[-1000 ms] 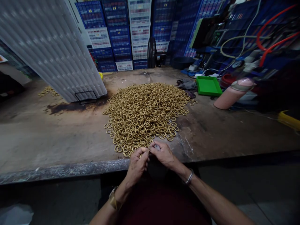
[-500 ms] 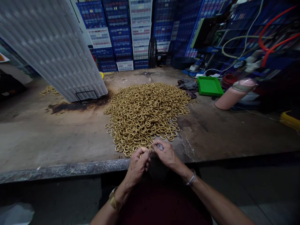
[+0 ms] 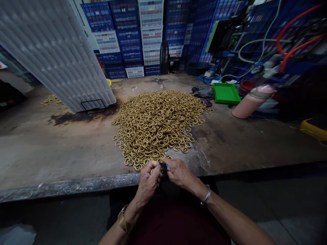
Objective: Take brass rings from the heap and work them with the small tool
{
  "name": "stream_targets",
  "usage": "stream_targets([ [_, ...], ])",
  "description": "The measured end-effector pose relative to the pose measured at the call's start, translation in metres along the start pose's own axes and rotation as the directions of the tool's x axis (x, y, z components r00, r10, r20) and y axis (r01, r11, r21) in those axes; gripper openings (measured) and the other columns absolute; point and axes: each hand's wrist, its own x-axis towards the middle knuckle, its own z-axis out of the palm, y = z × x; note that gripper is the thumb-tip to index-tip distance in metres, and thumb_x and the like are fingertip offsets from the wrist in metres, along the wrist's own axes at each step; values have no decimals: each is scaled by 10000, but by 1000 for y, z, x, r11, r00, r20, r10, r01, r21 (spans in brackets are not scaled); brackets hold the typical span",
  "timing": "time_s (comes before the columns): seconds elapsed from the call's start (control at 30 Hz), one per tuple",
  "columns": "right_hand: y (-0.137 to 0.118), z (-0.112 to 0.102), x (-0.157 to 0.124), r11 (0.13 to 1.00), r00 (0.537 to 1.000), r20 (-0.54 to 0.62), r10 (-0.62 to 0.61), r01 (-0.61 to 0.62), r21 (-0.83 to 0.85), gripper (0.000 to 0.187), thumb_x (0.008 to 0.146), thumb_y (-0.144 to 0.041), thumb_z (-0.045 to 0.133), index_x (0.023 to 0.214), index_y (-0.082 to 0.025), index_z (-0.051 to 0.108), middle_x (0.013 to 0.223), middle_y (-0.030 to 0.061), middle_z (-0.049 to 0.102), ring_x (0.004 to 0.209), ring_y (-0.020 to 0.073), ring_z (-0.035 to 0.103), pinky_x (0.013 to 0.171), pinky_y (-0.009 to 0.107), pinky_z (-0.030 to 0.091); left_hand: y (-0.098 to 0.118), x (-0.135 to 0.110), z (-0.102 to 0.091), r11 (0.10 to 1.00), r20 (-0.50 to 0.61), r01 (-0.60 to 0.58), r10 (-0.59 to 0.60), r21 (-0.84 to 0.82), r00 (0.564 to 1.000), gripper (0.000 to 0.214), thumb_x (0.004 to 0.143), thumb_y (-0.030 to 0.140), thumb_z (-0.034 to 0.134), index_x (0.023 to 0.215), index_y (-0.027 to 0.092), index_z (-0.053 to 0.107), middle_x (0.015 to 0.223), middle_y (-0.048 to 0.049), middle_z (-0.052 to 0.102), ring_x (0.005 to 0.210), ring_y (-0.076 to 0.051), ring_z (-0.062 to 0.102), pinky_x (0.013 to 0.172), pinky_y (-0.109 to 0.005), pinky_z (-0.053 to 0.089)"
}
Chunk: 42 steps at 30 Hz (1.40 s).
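A big heap of brass-coloured rings (image 3: 158, 122) lies on the worktable in front of me. At the heap's near edge, my left hand (image 3: 149, 180) is closed in a pinch, with a bit of a ring (image 3: 152, 171) showing between thumb and fingers. My right hand (image 3: 180, 173) is closed on a small dark tool (image 3: 165, 166) with a greyish part; its exact kind is hard to make out. The tool's dark end meets the left fingertips, where the fingers hide most of the ring.
On the left, a tall stack of translucent ribbed sheets (image 3: 63, 58) leans over a black wire stand (image 3: 92, 106). A green tray (image 3: 226, 93), a dark cloth (image 3: 202, 92) and a pink bottle (image 3: 251, 102) are at the right. Blue and white crates (image 3: 152, 37) rise behind the worktable (image 3: 63, 149).
My right hand has turned and lowered slightly, bringing the dark tool into sight against the left fingertips. My left hand stays almost in place. The whole view has shifted a little.
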Motion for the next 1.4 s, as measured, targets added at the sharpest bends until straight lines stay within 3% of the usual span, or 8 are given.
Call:
stream_targets([
  [0.13,25,-5,5,993,979,-175,101,-111,-45,235,738,-162,436,910,-199,593,721,29,634,625,138,532,565,219,314,9,-12,0,986,139,49,-26,-161,990,258,781,412,560,740,166,493,536,55,443,401,-43,348,372,-157,274],
  [0.27,39,-12,8,981,945,-278,172,-191,-42,161,791,-228,430,791,-200,588,633,9,601,551,126,504,534,220,307,9,-7,-2,886,176,184,-118,-426,977,248,768,389,587,747,162,489,642,26,516,425,-41,377,359,-152,296],
  [0.37,39,-10,8,977,952,-235,197,-211,-35,151,793,-241,453,792,-199,598,651,9,612,569,131,523,540,224,321,2,0,-5,839,142,216,-166,-500,976,264,764,373,597,706,141,485,772,-31,577,495,-54,448,377,-155,319],
  [0.57,35,0,8,989,977,-156,142,-147,-21,314,766,-220,511,1073,-211,576,1023,46,643,885,178,585,723,253,399,-1,2,-9,785,158,274,-224,-556,962,203,733,307,636,809,143,545,760,-45,603,546,-89,512,409,-167,345],
  [0.8,33,-1,13,979,975,-109,192,-199,-54,306,741,-164,483,1022,-206,598,946,51,653,825,175,583,677,243,382,-6,9,-12,675,249,326,-213,-661,945,174,752,290,615,809,127,601,774,-45,588,630,-107,543,424,-159,357],
  [1.0,35,-1,13,974,950,-218,222,-209,84,112,759,-201,459,777,-187,568,690,10,587,607,127,493,563,224,321,-10,12,-13,686,228,315,-217,-656,949,110,721,211,644,717,122,580,786,-47,593,675,-125,572,425,-150,377],
  [1.2,32,3,18,883,920,-247,304,-176,435,90,721,-248,481,665,-183,507,592,-35,484,547,99,435,533,202,337,-3,18,-11,658,223,340,-258,-672,940,193,694,274,670,679,134,538,681,-11,527,672,-129,569,440,-156,405],
  [1.4,16,1,16,804,922,-215,321,-146,576,91,696,-268,506,672,-182,523,564,-51,452,504,84,387,489,194,324,-6,20,2,888,-42,144,-180,-438,983,302,690,341,672,902,173,538,613,50,482,450,-48,428,356,-127,273],
])
